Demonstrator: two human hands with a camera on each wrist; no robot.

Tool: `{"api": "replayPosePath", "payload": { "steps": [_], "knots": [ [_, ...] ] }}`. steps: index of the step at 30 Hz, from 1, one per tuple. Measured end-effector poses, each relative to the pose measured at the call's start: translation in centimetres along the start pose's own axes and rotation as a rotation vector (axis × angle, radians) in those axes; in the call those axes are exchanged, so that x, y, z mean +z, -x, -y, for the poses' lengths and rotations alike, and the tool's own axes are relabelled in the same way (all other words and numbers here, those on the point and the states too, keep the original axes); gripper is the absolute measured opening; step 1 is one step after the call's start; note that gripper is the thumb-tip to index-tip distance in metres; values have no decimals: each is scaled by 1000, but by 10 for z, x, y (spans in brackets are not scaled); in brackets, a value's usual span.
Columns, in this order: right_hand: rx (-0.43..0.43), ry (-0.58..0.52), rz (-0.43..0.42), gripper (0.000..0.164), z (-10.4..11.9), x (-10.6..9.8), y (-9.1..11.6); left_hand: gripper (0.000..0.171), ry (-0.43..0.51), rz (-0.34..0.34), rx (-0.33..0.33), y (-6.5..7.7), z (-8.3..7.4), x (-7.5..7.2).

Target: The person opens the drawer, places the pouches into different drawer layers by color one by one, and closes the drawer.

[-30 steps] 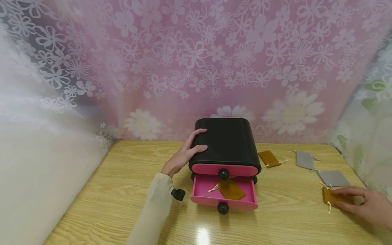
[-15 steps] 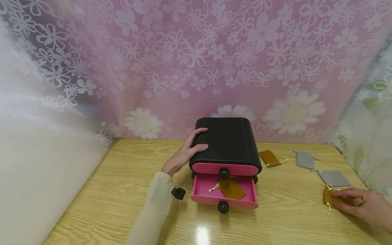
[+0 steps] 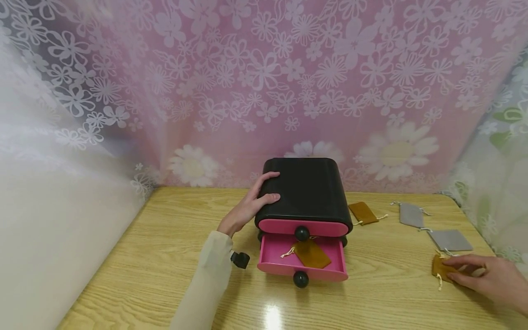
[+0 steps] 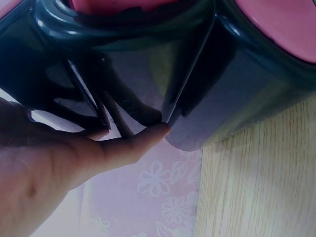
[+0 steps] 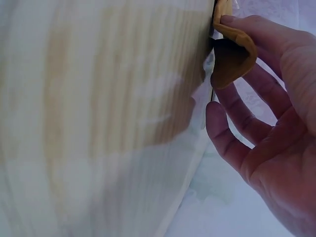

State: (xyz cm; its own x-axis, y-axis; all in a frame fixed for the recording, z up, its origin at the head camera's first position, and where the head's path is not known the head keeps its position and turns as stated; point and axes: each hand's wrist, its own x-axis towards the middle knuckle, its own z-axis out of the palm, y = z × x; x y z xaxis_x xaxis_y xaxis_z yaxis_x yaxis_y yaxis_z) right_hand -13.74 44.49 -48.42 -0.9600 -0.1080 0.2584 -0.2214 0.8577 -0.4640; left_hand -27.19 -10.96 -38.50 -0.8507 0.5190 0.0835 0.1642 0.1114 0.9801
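My left hand [image 3: 245, 208] rests on the left top edge of a small black chest of drawers [image 3: 307, 188], its fingers extended against the casing. In the left wrist view, fingers touch the glossy black side [image 4: 133, 84]. The pink lower drawer [image 3: 272, 250] stands pulled out, with a mustard drawstring pouch [image 3: 312, 255] lying inside; the upper drawer [image 3: 280, 228] is closed. At the far right, my right hand [image 3: 488, 279] pinches another mustard drawstring pouch [image 3: 440, 266] at the table. In the right wrist view this pouch [image 5: 234, 64] is bent into a fold between thumb and fingers.
Right of the chest lie a brown drawstring pouch [image 3: 363, 213] and two grey pouches [image 3: 410, 215], all flat on the wooden table [image 3: 173, 256]. A flowered pink curtain [image 3: 231, 114] hangs along the back edge. Pale sheets flank both sides.
The pouch under my right hand has shifted slightly left and bunched up as the fingers pinch it. My left hand and the drawers stay put.
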Motion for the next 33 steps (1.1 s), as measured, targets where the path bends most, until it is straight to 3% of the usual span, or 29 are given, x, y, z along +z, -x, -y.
{"api": "replayPosePath", "payload": {
  "steps": [4,13,23,29,33],
  "knots": [
    [50,26,37,22,6,-1,-3,55,-4,0,1,0,-1,0],
    [77,30,25,11,24,-4,-7,53,7,-7,-8,1,-1,1],
    [51,30,-9,12,54,-11,-9,54,5,0,0,2,-2,1],
    [82,36,-8,9,76,-15,-12,55,11,1,-5,2,-2,1],
    [22,-16,-52,14,91,-14,-14,54,11,-6,-8,2,-2,2]
  ]
}}
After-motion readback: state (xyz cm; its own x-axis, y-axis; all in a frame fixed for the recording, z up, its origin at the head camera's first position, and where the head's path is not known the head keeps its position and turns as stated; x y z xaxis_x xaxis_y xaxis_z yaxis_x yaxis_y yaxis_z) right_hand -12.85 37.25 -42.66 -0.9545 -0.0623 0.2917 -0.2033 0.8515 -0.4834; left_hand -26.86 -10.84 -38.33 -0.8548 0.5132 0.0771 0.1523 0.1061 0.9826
